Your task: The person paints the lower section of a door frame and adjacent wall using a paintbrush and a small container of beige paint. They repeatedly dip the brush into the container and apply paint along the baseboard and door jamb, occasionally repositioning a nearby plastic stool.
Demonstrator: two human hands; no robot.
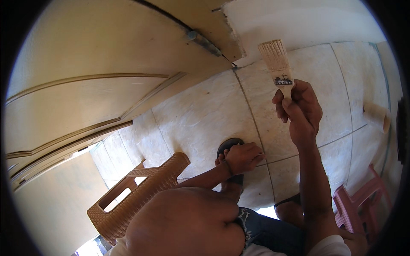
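Observation:
In my right hand [304, 112] is a flat paintbrush [276, 59], pinched by its short pale handle. The brush stands bristles up, and those bristles are clumped and coated in cream paint. Dark smudges mark its metal band. Over the tiled floor [192, 115], lower and to the left, my left hand [245, 158] is curled closed above my foot in a dark sandal [228, 145]. Its palm side is turned from view, so I cannot make out whether anything is inside. Beyond the brush is the white wall [307, 21].
A cream panelled door [94, 47] with a hinge [205, 42] fills the upper left. Beside my left arm is a brown woven-pattern plastic stool [141, 192]. A pink plastic stool [358, 200] stands at the lower right. Near the right wall lies a beige cylinder [376, 116].

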